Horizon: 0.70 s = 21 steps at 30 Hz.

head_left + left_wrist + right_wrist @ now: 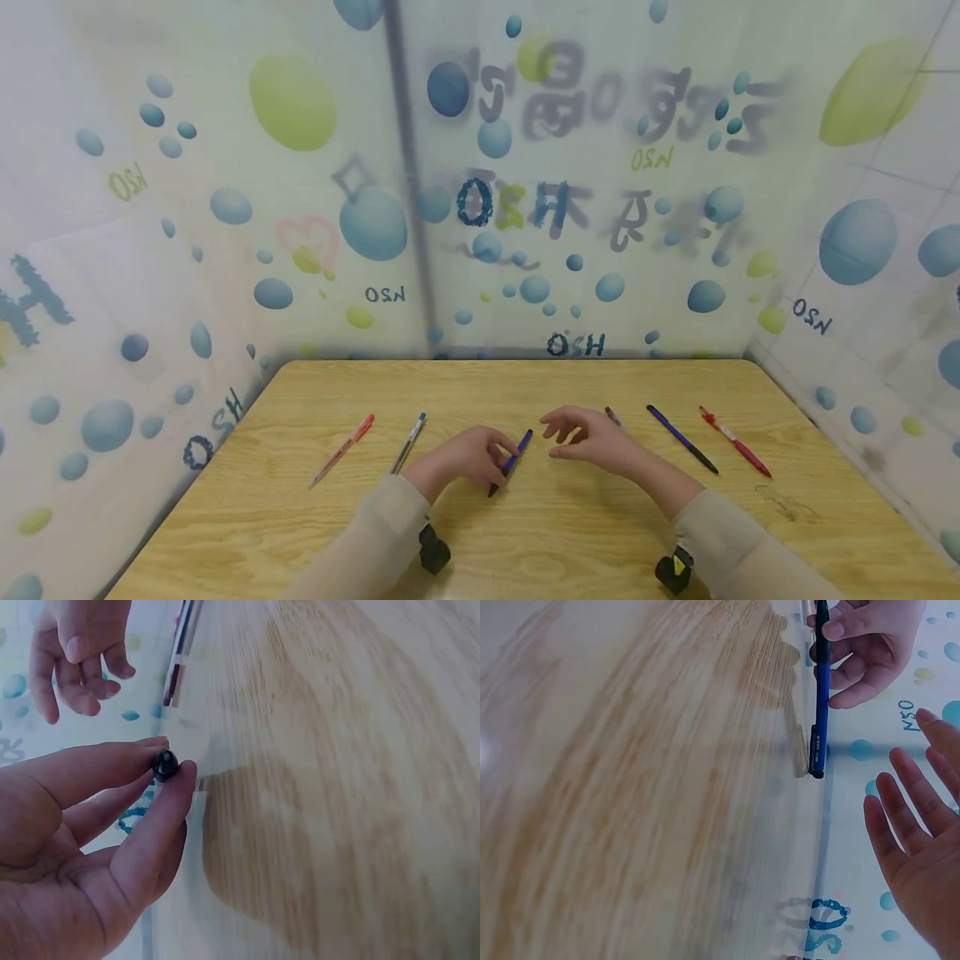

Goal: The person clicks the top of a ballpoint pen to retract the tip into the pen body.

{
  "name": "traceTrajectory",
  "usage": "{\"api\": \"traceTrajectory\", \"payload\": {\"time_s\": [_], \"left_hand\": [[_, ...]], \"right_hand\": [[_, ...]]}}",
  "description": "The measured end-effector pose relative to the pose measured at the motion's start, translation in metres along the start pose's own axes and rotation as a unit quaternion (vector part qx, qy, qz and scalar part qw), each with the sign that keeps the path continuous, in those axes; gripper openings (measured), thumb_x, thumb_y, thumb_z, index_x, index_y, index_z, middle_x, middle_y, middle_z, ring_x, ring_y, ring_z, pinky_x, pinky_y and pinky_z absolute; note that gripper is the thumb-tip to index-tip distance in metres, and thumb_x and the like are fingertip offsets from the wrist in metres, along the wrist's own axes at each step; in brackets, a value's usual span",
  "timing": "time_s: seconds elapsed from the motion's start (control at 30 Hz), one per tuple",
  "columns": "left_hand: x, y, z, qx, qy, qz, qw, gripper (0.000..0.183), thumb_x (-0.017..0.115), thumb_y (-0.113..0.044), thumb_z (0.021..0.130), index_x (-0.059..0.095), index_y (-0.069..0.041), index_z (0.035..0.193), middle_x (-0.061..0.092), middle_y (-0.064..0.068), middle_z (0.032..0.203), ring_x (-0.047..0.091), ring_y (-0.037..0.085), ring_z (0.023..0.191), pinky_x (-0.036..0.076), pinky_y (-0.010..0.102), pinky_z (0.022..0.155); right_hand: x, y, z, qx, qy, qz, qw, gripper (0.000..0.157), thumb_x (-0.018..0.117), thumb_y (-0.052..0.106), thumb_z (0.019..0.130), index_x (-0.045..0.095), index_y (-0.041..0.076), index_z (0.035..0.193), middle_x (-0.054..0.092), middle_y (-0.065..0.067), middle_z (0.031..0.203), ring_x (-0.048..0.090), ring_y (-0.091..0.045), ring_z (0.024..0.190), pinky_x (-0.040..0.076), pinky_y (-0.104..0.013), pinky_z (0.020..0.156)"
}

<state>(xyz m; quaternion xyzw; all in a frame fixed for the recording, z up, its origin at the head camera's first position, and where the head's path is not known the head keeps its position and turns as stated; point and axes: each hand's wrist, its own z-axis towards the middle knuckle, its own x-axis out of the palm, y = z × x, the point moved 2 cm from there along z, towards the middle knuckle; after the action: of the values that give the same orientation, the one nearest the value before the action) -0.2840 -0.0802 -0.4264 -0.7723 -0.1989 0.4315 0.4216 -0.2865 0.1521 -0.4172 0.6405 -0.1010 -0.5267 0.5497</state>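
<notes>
Well to the left of the person's left hand (pixel 474 456), a translucent red pen (pixel 342 451) lies slanted on a wooden table (pixel 570 542); nearer that wrist lies a blue-tipped pen (pixel 409 440). The left hand pinches a blue pen (pixel 523 445) by its black section between thumb and fingertips, which likely leaves the clip end free; that end slants away towards the right hand (pixel 592 435). The right hand holds nothing, its fingers apart and gently bent, palm turned towards the left. Behind its knuckles, a dark pen (pixel 612 415) is partly hidden. Farther right lie a blue-and-black pen (pixel 683 440), then a red pen (pixel 741 448).
</notes>
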Motion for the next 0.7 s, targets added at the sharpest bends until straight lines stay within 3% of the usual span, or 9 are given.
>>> {"api": "traceTrajectory", "payload": {"time_s": [0.3, 0.5, 0.7], "left_hand": [[0.006, -0.011, -0.004, 0.036, -0.004, -0.008, 0.9993, 0.042, 0.075, 0.011, 0.076, 0.067, -0.003, 0.114, 0.064, 0.006, 0.089, 0.064, 0.019, 0.081, 0.057, 0.035, 0.064], [0.003, -0.022, -0.012, 0.046, -0.016, -0.035, 0.9982, 0.043, 0.073, 0.009, 0.080, 0.064, -0.001, 0.121, 0.065, 0.007, 0.094, 0.066, 0.023, 0.088, 0.057, 0.037, 0.070], [-0.002, -0.028, -0.016, 0.083, -0.029, -0.064, 0.9940, 0.045, 0.073, 0.008, 0.081, 0.061, 0.000, 0.124, 0.064, 0.007, 0.096, 0.066, 0.023, 0.089, 0.057, 0.037, 0.072]], "right_hand": [[-0.002, -0.003, -0.002, 0.003, -0.009, 0.001, 1.000, 0.040, 0.070, 0.009, 0.091, 0.058, 0.002, 0.129, 0.064, -0.013, 0.109, 0.059, -0.025, 0.094, 0.053, -0.032, 0.078], [-0.003, -0.004, -0.003, 0.009, -0.013, -0.002, 1.000, 0.041, 0.070, 0.009, 0.091, 0.058, 0.000, 0.129, 0.065, -0.014, 0.108, 0.059, -0.025, 0.093, 0.053, -0.031, 0.078], [-0.002, -0.003, -0.002, 0.019, -0.022, -0.008, 1.000, 0.040, 0.069, 0.010, 0.091, 0.058, 0.000, 0.129, 0.066, -0.013, 0.107, 0.059, -0.024, 0.090, 0.052, -0.031, 0.077]]}}
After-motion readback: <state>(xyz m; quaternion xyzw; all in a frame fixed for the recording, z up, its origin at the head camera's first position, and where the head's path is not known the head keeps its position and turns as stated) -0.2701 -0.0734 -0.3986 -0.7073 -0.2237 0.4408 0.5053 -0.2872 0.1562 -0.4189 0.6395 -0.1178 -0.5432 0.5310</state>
